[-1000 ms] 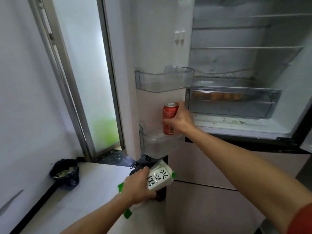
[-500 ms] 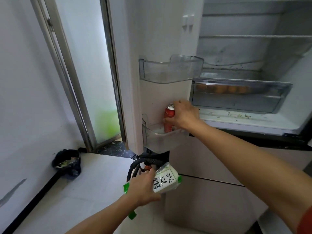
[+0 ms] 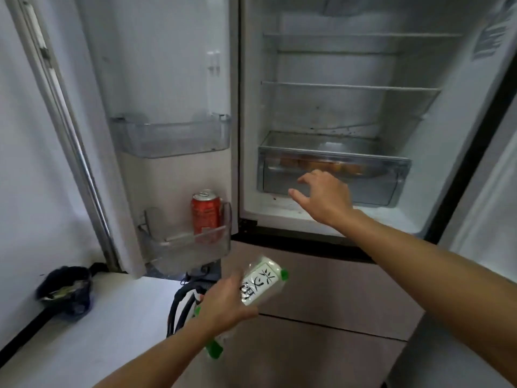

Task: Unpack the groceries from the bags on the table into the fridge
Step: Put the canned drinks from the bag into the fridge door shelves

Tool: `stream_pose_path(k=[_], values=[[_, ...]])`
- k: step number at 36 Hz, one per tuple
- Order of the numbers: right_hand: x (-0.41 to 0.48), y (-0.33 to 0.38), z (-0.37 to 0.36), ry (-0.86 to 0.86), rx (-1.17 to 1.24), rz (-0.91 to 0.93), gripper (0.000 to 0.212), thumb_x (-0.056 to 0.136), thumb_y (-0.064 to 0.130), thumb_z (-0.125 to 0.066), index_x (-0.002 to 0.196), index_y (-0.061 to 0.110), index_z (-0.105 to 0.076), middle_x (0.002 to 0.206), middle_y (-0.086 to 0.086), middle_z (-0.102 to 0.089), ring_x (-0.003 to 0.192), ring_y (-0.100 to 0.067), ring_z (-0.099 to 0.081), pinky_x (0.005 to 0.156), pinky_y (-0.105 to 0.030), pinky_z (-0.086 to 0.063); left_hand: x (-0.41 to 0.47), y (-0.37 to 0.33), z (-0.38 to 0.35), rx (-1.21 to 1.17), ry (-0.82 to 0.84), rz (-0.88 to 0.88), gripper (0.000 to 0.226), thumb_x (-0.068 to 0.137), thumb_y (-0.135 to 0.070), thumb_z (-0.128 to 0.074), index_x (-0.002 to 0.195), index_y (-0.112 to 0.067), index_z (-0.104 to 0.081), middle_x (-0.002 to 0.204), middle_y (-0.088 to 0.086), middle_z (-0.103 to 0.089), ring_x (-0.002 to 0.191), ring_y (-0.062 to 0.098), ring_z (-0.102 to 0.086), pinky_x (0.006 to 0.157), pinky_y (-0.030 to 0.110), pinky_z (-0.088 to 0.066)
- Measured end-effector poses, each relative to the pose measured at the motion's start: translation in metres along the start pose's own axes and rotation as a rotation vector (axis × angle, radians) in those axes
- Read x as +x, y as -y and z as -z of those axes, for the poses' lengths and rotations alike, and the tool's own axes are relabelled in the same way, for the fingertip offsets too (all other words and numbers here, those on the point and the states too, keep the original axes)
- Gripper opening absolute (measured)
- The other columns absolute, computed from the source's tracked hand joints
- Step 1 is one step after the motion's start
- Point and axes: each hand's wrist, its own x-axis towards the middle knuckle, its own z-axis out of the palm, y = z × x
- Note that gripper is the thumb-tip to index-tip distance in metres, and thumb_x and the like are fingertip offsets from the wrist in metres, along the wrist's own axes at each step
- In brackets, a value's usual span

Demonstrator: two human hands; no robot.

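While left hand (image 3: 223, 306) grips white packet (image 3: 263, 284), right hand (image 3: 324, 197) hovers empty, fingers spread.

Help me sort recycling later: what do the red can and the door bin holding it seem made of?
Red can: likely aluminium, glossy printed wall, bare silvery top with a pull tab. Door bin: seemingly clear rigid plastic; the can's base shows through its front.

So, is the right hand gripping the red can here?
No: the red can stands alone in the lower door bin, while the right hand is open, apart from it, in front of the clear drawer.
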Motion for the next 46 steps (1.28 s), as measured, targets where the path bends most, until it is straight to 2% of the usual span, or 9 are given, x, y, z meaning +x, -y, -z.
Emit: stream_pose_path(k=[4, 9, 12, 16, 20, 27, 31, 36, 46], values=[[0.006, -0.066, 0.014, -0.013, -0.037, -0.044, 0.049, 0.093, 0.058, -0.049, 0.126, 0.023, -0.060, 0.128, 0.000, -0.058, 0.121, -0.022, -0.051, 0.091, -0.040, -0.045, 0.037, -0.067, 0.011, -0.166, -0.109, -0.026, 0.064, 0.059, -0.046, -0.078, 0.114, -0.024, -0.053, 0.098, -0.007, -0.063, 0.079, 0.010, -0.060, 0.058, 0.027, -0.052], [0.010, -0.121, 0.018, 0.031, -0.099, -0.080, 0.052, 0.093, 0.059, -0.049, 0.129, 0.023, -0.058, 0.129, -0.002, -0.056, 0.120, -0.023, -0.051, 0.087, -0.037, -0.046, 0.082, -0.133, 0.044, -0.279, -0.221, -0.033, 0.071, 0.066, -0.037, -0.085, 0.126, -0.023, -0.050, 0.110, -0.003, -0.063, 0.082, 0.012, -0.063, 0.054, 0.030, -0.057], [0.023, -0.147, 0.020, 0.046, -0.122, -0.070, 0.051, 0.094, 0.057, -0.049, 0.131, 0.022, -0.056, 0.129, -0.003, -0.056, 0.120, -0.023, -0.051, 0.086, -0.037, -0.046, 0.115, -0.166, 0.073, -0.313, -0.268, -0.039, 0.073, 0.067, -0.031, -0.086, 0.131, -0.022, -0.051, 0.114, -0.001, -0.064, 0.079, 0.007, -0.060, 0.051, 0.017, -0.047], [0.048, -0.165, 0.011, 0.032, -0.135, -0.069, 0.049, 0.095, 0.055, -0.048, 0.128, 0.021, -0.057, 0.124, -0.004, -0.057, 0.115, -0.024, -0.053, 0.084, -0.038, -0.046, 0.160, -0.192, 0.111, -0.344, -0.308, -0.006, 0.070, 0.066, -0.027, -0.087, 0.128, -0.021, -0.053, 0.107, 0.000, -0.059, 0.074, 0.013, -0.061, 0.040, 0.023, -0.045], [0.078, -0.172, -0.005, 0.044, -0.110, -0.048, 0.047, 0.095, 0.053, -0.048, 0.126, 0.019, -0.057, 0.125, -0.006, -0.057, 0.117, -0.027, -0.052, 0.086, -0.039, -0.047, 0.215, -0.196, 0.133, -0.290, -0.365, 0.050, 0.067, 0.066, -0.030, -0.085, 0.126, -0.019, -0.057, 0.112, 0.005, -0.062, 0.083, 0.024, -0.064, 0.056, 0.030, -0.052], [0.159, -0.181, -0.027, 0.011, -0.129, -0.007, 0.050, 0.096, 0.053, -0.047, 0.127, 0.016, -0.056, 0.124, -0.009, -0.057, 0.117, -0.030, -0.053, 0.089, -0.040, -0.045, 0.333, -0.191, 0.154, -0.141, -0.392, 0.084, 0.061, 0.064, -0.038, -0.084, 0.119, -0.023, -0.059, 0.110, 0.007, -0.067, 0.091, 0.028, -0.065, 0.079, 0.038, -0.057], [0.214, -0.180, -0.046, 0.049, -0.128, -0.013, 0.054, 0.095, 0.055, -0.046, 0.129, 0.014, -0.055, 0.128, -0.012, -0.056, 0.120, -0.032, -0.051, 0.092, -0.042, -0.044, 0.408, -0.184, 0.162, -0.080, -0.334, 0.076, 0.052, 0.069, -0.036, -0.082, 0.111, -0.019, -0.056, 0.113, 0.011, -0.065, 0.097, 0.030, -0.063, 0.084, 0.041, -0.056], [0.263, -0.184, -0.079, 0.127, -0.076, -0.035, 0.056, 0.097, 0.059, -0.040, 0.126, 0.014, -0.056, 0.126, -0.013, -0.056, 0.117, -0.033, -0.052, 0.089, -0.042, -0.044, 0.496, -0.179, 0.158, -0.025, -0.264, 0.084, 0.064, 0.068, -0.040, -0.082, 0.118, -0.013, -0.052, 0.119, 0.013, -0.060, 0.099, 0.030, -0.060, 0.084, 0.039, -0.054], [0.277, -0.194, -0.102, 0.144, -0.023, -0.051, 0.055, 0.095, 0.064, -0.035, 0.117, 0.023, -0.063, 0.113, -0.008, -0.059, 0.108, -0.029, -0.054, 0.085, -0.040, -0.041, 0.610, -0.165, 0.142, 0.218, -0.177, 0.115, 0.067, 0.082, -0.043, -0.071, 0.130, -0.006, -0.044, 0.129, 0.018, -0.055, 0.113, 0.035, -0.056, 0.091, 0.039, -0.048]])
